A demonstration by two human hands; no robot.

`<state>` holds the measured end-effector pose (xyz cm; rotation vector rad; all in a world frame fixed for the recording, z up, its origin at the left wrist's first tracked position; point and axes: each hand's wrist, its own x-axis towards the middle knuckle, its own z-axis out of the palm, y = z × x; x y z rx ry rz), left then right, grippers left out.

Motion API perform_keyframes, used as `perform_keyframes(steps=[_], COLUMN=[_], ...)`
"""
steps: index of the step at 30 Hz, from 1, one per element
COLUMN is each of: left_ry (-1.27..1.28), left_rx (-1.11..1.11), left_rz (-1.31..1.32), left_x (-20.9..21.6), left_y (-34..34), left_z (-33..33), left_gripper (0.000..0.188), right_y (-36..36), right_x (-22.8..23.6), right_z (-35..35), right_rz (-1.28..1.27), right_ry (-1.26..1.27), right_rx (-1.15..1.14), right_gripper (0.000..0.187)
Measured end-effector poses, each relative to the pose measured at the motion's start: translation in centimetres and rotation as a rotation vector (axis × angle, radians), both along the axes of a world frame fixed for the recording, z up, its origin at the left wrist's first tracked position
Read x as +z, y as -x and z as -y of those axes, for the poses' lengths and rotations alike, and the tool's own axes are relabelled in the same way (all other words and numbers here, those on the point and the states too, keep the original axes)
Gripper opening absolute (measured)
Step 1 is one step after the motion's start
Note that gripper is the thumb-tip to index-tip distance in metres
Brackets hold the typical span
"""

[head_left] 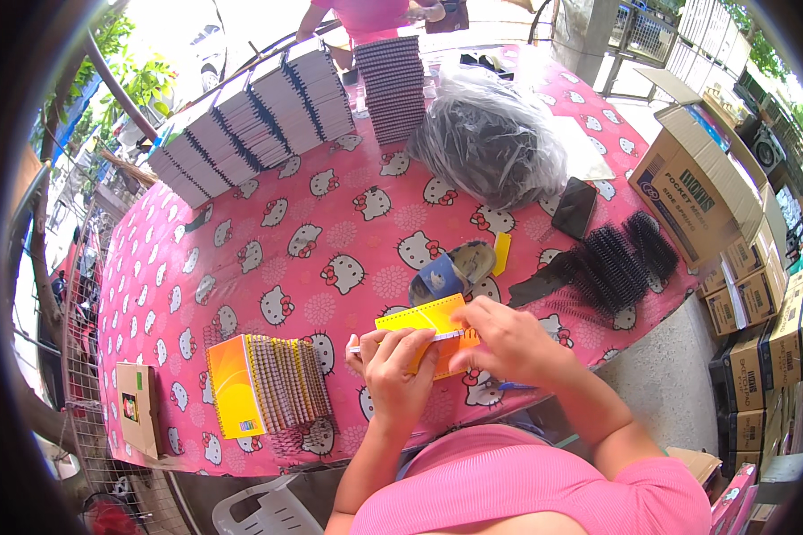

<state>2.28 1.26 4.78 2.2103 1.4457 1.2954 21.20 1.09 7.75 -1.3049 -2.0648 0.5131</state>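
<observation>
Close in front of me, my left hand [396, 373] grips a small yellow and orange notebook [419, 316] with a row of holes along its edge. At the notebook's right end, the fingers of my right hand [513, 343] pinch around a short dark spiral coil [471, 333], partly hidden by them. A row of bound yellow notebooks [272, 383] stands to the left of my left hand. Beyond the notebook lies a blue slipper [442, 276], with a yellow strip [501, 255] beside it. Loose black spiral coils [611, 267] are heaped to the right.
A pink patterned cloth [330, 234] covers the table. Stacked notebooks [259, 116], a taller pile [391, 89] and a grey plastic bag [491, 134] stand at the back. A phone [575, 208] lies right; cardboard boxes [700, 187] are beyond. Another person [375, 18] stands behind the table.
</observation>
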Motion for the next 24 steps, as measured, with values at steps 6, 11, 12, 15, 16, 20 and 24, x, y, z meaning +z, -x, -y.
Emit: perform_keyframes(steps=[6, 11, 12, 15, 16, 20, 24], left_ry=[-0.007, -0.007, -0.011, -0.031, -0.04, -0.042, -0.055], left_rx=[0.017, 0.016, 0.015, 0.033, 0.037, 0.042, 0.058], left_rz=[-0.01, 0.039, 0.049, 0.028, 0.017, 0.026, -0.011], left_x=[-0.1, -0.3, -0.3, -0.1, 0.0, -0.1, -0.1], left_y=[0.0, -0.3, -0.3, -0.4, -0.5, -0.6, 0.0], left_z=[0.2, 0.1, 0.0, 0.3, 0.4, 0.4, 0.6], left_gripper=[0.022, 0.024, 0.024, 0.024, 0.024, 0.023, 0.026], right_y=[0.5, 1.0, 0.8, 1.3, 1.5, 2.3, -0.2], right_x=[0.1, -1.3, -0.9, 0.1, 0.2, -1.1, -1.0], right_z=[0.2, -0.8, -0.9, -0.4, -0.1, 0.0, -2.5], right_rz=[-0.057, -0.031, -0.046, -0.097, -0.111, -0.076, 0.101], right_ry=[-0.013, -0.224, -0.199, -0.14, -0.124, -0.204, 0.139], right_rx=[-0.044, 0.052, 0.06, -0.011, -0.056, -0.109, 0.091], right_gripper=[0.02, 0.019, 0.019, 0.015, 0.013, 0.009, 0.009])
